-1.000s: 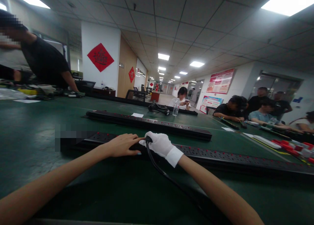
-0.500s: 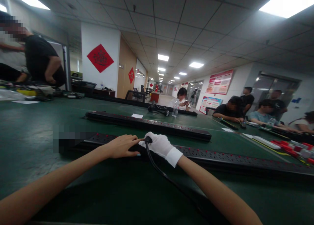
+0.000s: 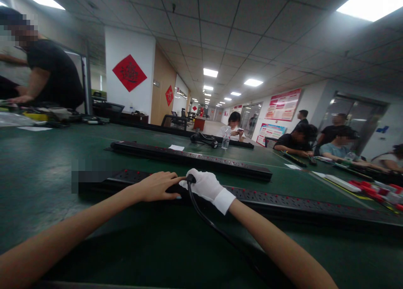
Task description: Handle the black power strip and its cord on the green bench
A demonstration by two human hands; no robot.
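Observation:
A long black power strip (image 3: 283, 204) with red dots along its top lies across the green table before me. My bare left hand (image 3: 160, 185) grips it, fingers over the top and thumb against the near side. Close beside it, my right hand (image 3: 205, 185), in a white glove, is closed around a black plug (image 3: 190, 179) at the strip's top. The glove hides the plug's front end, so I cannot tell whether it sits in a socket. From the plug a black cable (image 3: 211, 225) runs down toward me, passing beside my right forearm.
Behind lies a second power strip (image 3: 195, 159), with a paper slip (image 3: 176, 147), a coiled black cable (image 3: 203, 139) and a water bottle (image 3: 225, 139) beyond. Red and white parts (image 3: 374, 189) are at the right. Several people are around the table, one leaning (image 3: 55, 70) at the left.
My hands keep their hold in nearly the same place. At the left, the person in black has leaned lower, with an arm reaching down to the table. People standing at the right have shifted.

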